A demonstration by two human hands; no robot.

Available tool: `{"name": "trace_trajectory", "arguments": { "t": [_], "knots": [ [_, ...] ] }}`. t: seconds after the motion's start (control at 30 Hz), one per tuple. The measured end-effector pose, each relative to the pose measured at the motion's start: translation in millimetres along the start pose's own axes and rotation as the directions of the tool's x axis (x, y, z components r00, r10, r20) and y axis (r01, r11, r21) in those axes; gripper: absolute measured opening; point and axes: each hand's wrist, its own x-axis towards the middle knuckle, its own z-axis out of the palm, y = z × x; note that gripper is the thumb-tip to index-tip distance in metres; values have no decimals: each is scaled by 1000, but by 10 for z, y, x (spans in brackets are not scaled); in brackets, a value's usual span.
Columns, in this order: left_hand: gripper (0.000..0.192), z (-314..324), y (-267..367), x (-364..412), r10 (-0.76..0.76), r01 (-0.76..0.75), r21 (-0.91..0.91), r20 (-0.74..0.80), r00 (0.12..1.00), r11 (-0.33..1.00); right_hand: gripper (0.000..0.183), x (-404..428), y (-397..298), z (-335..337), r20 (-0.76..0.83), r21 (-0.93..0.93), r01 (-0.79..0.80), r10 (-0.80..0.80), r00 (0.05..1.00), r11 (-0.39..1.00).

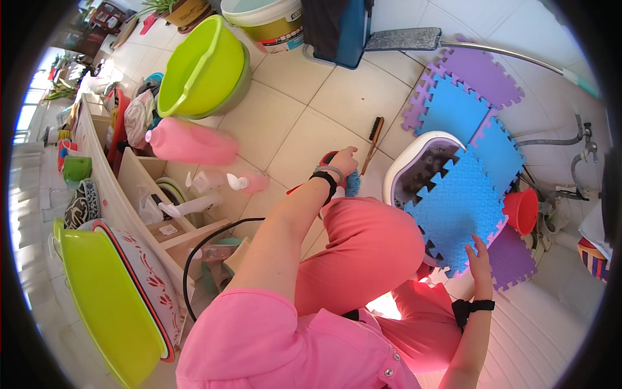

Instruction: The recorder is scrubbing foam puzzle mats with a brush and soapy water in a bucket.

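Note:
My left hand point(344, 161) reaches out over the floor, fingers extended, with nothing visible in it. Under it is a red and blue fluffy item point(353, 184), perhaps footwear, mostly covered by the hand and knee. Just beyond the fingers lies a wooden brush point(373, 143) with dark bristles. My right hand point(480, 262), fingers spread, is at the lower edge of a blue foam puzzle mat point(461, 209); whether the fingertips touch it I cannot tell. That mat leans tilted over a white basin point(392, 177) of dark, sudsy water.
More blue point(454, 104) and purple mats point(486, 73) lie behind the basin, near a flat mop point(403, 40). A red bucket point(521, 211) stands at right. At left are a pink jug point(194, 142), a pump bottle point(252, 182), lime basins point(199, 73) and an open drawer point(141, 170).

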Motion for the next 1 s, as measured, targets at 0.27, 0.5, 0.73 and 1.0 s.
{"name": "trace_trajectory", "arguments": {
  "t": [0.27, 0.5, 0.73, 1.0],
  "knots": [
    [43, -701, -884, -1199, -707, 168, -708, -594, 383, 686, 47, 22, -180, -2, 28, 5, 78, -78, 997, 997],
    [64, -1309, -1425, -1402, -598, 439, -530, -802, 19, 725, 45, -93, -316, 9, 17, -39, 132, -132, 991, 990],
    [39, -1498, -1512, -1443, -527, 426, -413, -828, 194, 805, 45, -322, -547, -27, 16, -64, 94, -93, 996, 993],
    [47, -1650, -977, -1333, 47, 111, 139, -803, 595, 984, 47, -395, -390, -19, 14, -59, 156, -155, 988, 986]
  ]
}}
